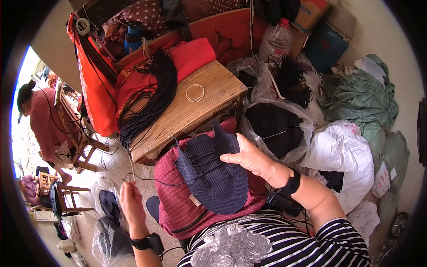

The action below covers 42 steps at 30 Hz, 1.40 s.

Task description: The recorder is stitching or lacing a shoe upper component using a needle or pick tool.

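My right hand [249, 156] grips the right edge of a dark blue mesh shoe upper [213, 173] that rests on a red striped cloth [178, 200] over my lap. A thin dark cord [164, 181] runs from the lacing on the upper out to the left. My left hand [130, 200] is pinched shut on that cord's end, drawn out to the left and low, away from the upper. Both wrists wear black bands.
A low wooden table [209, 95] ahead carries a bundle of dark cords [151, 98], a white ring [195, 92] and red cloth. Plastic bags of dark pieces [275, 127] and white sacks [347, 155] lie right. Another person [42, 120] sits far left by wooden stools.
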Each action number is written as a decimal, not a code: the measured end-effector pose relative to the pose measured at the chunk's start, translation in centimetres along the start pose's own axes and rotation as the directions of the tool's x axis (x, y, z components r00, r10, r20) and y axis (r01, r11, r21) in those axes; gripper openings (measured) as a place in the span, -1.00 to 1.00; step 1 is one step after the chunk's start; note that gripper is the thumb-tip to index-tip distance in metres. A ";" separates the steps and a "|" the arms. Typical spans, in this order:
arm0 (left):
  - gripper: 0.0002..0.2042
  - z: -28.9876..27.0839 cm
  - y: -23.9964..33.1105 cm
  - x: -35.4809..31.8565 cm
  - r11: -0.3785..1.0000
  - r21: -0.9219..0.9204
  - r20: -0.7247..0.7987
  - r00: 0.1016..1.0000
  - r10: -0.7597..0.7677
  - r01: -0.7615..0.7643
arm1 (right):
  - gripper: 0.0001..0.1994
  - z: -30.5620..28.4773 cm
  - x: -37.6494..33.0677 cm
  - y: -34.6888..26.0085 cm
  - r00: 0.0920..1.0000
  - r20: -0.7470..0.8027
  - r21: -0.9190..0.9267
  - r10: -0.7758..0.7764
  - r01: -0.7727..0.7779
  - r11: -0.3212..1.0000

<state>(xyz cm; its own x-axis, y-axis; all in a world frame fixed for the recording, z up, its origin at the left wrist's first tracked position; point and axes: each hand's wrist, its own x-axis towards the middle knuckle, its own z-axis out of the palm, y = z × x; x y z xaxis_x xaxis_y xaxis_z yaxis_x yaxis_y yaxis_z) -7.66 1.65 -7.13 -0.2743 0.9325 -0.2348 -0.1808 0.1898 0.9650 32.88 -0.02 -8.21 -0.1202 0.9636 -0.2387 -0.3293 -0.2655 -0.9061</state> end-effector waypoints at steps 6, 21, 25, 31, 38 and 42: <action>-0.73 -10.6 -2.1 3.4 0.965 -0.243 -0.080 0.989 -0.122 0.099 | -0.48 -0.1 0.0 -0.6 0.999 -0.005 -0.274 -0.047 0.043 0.961; -0.74 -4.4 -2.9 1.6 0.999 0.016 -0.074 0.996 0.040 -0.039 | -0.68 1.5 -2.5 -3.7 0.636 0.445 -0.782 -0.630 0.619 0.073; -0.74 -5.4 -3.2 3.0 0.991 -0.130 -0.121 0.991 -0.054 0.038 | -0.71 1.3 -2.7 -1.4 0.641 0.458 -0.764 -0.616 0.638 0.097; -0.74 -10.1 -4.7 4.5 0.960 -0.250 -0.104 0.982 -0.156 0.126 | -0.78 1.4 -2.3 -1.5 0.692 0.404 -0.747 -0.599 0.627 0.220; -0.73 -11.0 -4.5 3.5 0.941 -0.324 -0.118 0.982 -0.146 0.101 | -0.74 1.4 -2.2 -0.9 0.692 0.393 -0.740 -0.605 0.629 0.239; -0.73 -11.0 -4.2 2.4 0.973 -0.230 -0.218 0.976 -0.018 -0.034 | -0.75 1.4 -2.6 -0.4 0.697 0.374 -0.751 -0.612 0.615 0.242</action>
<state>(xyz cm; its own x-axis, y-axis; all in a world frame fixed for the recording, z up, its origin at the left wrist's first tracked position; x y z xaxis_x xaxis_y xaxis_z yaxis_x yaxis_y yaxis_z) -17.95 -0.32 -13.04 -0.4704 0.8396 -0.2717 -0.3840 0.0825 0.9197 32.05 -2.44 -6.78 -0.2323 0.8230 0.5183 0.5497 0.5507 -0.6281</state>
